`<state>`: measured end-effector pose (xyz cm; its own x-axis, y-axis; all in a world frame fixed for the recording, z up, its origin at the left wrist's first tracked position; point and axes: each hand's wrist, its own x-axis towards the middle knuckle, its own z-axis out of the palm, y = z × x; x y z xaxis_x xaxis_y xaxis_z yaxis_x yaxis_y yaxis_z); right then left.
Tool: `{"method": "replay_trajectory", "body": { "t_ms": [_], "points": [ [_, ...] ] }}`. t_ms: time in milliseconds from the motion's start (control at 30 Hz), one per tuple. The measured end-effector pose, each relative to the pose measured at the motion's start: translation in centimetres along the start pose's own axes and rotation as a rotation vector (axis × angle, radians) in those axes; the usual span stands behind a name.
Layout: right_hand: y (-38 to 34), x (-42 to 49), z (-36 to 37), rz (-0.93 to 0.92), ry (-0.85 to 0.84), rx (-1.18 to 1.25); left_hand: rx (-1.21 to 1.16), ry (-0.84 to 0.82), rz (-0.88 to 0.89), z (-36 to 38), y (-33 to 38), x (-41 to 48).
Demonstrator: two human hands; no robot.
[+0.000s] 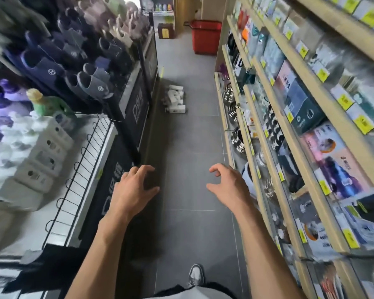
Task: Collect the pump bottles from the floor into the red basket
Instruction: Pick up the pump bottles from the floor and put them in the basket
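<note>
I judge collection not started: my left hand [136,186] and right hand [227,186] hang loosely curled and empty, the pump bottles [175,99] lie clustered on the floor [192,137] ahead, well short of the red basket [205,36].

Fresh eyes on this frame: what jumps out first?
Two empty hands, the left hand and right hand, are held out low over the grey aisle floor. Ahead, white pump bottles lie clustered on the floor against the base of the left display. The red basket stands at the aisle's far end, by the right shelving.
</note>
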<state>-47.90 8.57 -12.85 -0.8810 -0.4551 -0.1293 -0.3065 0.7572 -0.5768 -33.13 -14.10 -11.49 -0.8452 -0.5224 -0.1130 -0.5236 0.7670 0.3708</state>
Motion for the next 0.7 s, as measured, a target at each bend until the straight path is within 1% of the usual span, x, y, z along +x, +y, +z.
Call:
{"method": "replay_trajectory", "body": {
  "t_ms": [133,333,500,600,700],
  "points": [
    [-0.4,4.8,-0.5,-0.028,0.000,-0.008,-0.011,0.009,0.005,-0.1,0.7,4.1],
    [-2.0,10.2,-0.3,-0.018,-0.021,-0.024,-0.035,0.002,0.005,-0.8,0.1,9.8],
    [-3.8,14.0,-0.1,0.002,0.014,-0.048,-0.063,-0.021,0.051,-1.9,-0.9,15.3],
    [-5.2,16.3,-0.2,0.022,0.024,-0.053,-0.076,-0.004,0.075,-3.1,-2.1,18.1],
    [-7.0,19.2,0.2,0.016,0.056,-0.048,-0.054,-0.015,0.090,-4.2,-3.3,21.3]
  ]
}}
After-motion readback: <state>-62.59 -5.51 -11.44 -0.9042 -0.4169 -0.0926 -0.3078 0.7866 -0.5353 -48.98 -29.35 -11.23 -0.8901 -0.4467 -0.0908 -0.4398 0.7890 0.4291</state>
